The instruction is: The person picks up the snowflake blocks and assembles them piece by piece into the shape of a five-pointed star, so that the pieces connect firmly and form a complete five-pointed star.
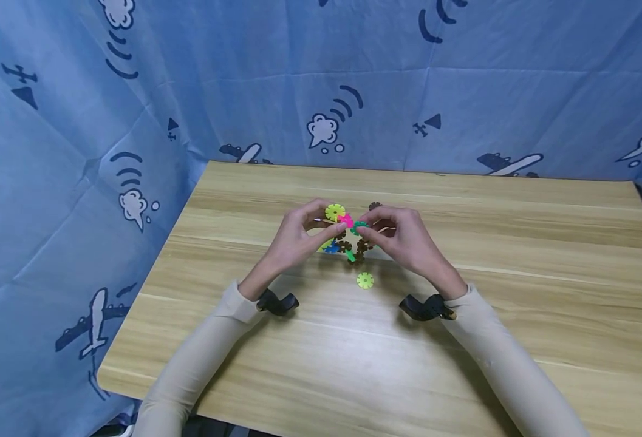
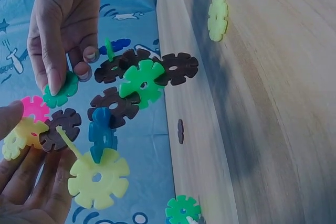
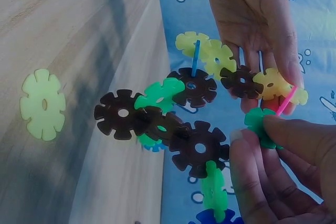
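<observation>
Both hands hold a chain of slotted plastic snowflake discs above the table. My left hand [image 1: 299, 238] pinches the end with a pink disc [image 2: 35, 108] and a yellow-orange disc [image 3: 271, 84]. Between thumb and fingers my right hand [image 1: 405, 238] grips a green disc [image 3: 262, 127], whose edge meets the pink one. Whether they interlock I cannot tell. The rest of the chain hangs below the hands: brown discs [image 3: 199, 148], a bright green disc [image 2: 143, 84], a blue disc [image 2: 102, 134] and a pale yellow disc [image 2: 98, 178].
A loose yellow-green disc [image 1: 365, 280] lies on the wooden table [image 1: 331, 358], nearer the front than the hands. A brown disc [image 2: 180, 131] and another green disc [image 2: 182, 209] also lie there. A blue patterned curtain [image 1: 375, 79] hangs behind.
</observation>
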### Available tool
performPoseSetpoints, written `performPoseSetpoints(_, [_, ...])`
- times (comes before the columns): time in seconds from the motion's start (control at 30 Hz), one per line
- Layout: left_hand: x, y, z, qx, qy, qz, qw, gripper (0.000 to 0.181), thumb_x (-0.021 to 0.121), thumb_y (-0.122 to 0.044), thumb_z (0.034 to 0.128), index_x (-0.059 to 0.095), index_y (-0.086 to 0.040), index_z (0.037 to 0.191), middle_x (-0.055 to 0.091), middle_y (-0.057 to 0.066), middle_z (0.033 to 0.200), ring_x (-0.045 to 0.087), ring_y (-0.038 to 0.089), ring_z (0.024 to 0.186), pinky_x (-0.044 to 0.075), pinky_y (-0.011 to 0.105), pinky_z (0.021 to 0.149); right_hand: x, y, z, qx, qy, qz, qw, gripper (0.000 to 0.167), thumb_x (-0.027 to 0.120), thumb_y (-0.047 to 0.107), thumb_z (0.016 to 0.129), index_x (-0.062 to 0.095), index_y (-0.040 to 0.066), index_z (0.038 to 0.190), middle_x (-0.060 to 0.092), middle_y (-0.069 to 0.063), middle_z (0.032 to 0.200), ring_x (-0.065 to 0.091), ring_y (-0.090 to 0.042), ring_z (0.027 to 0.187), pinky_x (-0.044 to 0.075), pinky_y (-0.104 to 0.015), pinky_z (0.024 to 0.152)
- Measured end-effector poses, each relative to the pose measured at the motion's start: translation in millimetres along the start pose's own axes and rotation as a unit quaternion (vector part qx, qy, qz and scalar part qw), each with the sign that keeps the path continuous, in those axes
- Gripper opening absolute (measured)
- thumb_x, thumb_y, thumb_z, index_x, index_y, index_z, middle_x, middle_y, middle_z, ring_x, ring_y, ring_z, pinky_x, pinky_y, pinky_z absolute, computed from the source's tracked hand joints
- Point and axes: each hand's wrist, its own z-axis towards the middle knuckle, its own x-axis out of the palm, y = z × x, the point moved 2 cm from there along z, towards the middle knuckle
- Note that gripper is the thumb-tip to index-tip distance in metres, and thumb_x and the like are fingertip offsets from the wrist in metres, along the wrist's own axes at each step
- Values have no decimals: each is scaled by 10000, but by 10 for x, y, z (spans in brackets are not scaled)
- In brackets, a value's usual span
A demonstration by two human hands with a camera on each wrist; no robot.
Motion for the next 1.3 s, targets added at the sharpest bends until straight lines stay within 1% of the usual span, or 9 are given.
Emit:
performPoseSetpoints(0.13, [5, 17, -9, 30, -13, -57, 10000, 321, 775, -249, 962, 684, -118, 1240, 756, 53, 1160, 721, 196, 1108, 567, 361, 1092, 16, 11, 3, 19, -25, 65, 10000, 141, 762, 125, 960, 771, 52, 1080, 746, -113, 1033, 753, -230, 921, 652, -246, 814])
performPoseSetpoints(0.3, [14, 39, -31, -9, 4, -47, 10000, 311, 771, -250, 965, 679, -116, 1230, 744, 40, 1163, 718, 167, 1127, 570, 308, 1076, 34, 30, -1, 29, -18, 115, 9999, 135, 765, 103, 953, 768, 33, 1069, 753, -125, 1025, 746, -232, 914, 650, -229, 806])
performPoseSetpoints(0.47, [15, 28, -41, 0, -57, -133, 9999, 312, 772, -248, 965, 678, -109, 1228, 743, 47, 1157, 718, 170, 1116, 575, 302, 1067, 30, 39, -7, 152, -99, 128, 9998, 166, 782, 117, 941, 745, 40, 1084, 741, -118, 1034, 727, -218, 912, 641, -205, 801])
performPoseSetpoints(0.67, [34, 23, -47, -19, -232, -555, 9982, 294, 768, -182, 963, 684, -64, 1219, 744, 104, 1182, 731, 211, 1108, 585, 287, 1049, 20, 18, -24, 279, -245, 393, 9985, 179, 777, 141, 949, 733, 28, 1081, 748, -151, 1052, 783, -214, 888, 664, -297, 803])
performPoseSetpoints(0.77, [49, 17, -45, -61, -366, -876, 9955, 280, 772, -138, 952, 689, -28, 1196, 741, 142, 1191, 737, 230, 1110, 588, 288, 1047, 19, 15, -32, 178, -381, 424, 9982, 172, 775, 153, 952, 738, 34, 1070, 765, -150, 1033, 793, -200, 839, 664, -302, 760])
performPoseSetpoints(0.9, [52, 8, -39, -198, -478, -1190, 9916, 259, 790, -115, 928, 707, -7, 1149, 751, 171, 1158, 749, 232, 1074, 599, 303, 1032, 9, 38, -41, -40, -522, 265, 9983, 155, 782, 149, 946, 750, 43, 1054, 777, -137, 998, 784, -203, 802, 638, -242, 703])
performPoseSetpoints(1.1, [46, -4, -24, -229, -389, -1284, 9907, 205, 810, -90, 903, 729, 3, 1067, 746, 142, 1058, 745, 202, 977, 621, 330, 996, -18, 61, -45, -181, -466, 151, 9986, 132, 779, 153, 948, 762, 52, 1031, 777, -127, 986, 784, -227, 806, 603, -203, 665])
performPoseSetpoints(1.23, [59, -20, -11, -207, -368, -1233, 9915, 191, 821, -96, 895, 732, 4, 1033, 725, 110, 1019, 746, 194, 960, 622, 351, 999, -38, 56, -52, -231, -479, 123, 9985, 122, 774, 156, 952, 766, 59, 1027, 775, -122, 984, 783, -209, 807, 575, -176, 646])
performPoseSetpoints(1.3, [74, -24, -2, -174, -365, -1186, 9921, 193, 823, -96, 894, 734, 6, 1033, 724, 113, 1019, 748, 199, 960, 622, 365, 1000, -46, 48, -61, -227, -498, 174, 9984, 118, 775, 144, 950, 765, 53, 1023, 776, -127, 975, 783, -205, 799, 595, -192, 657])
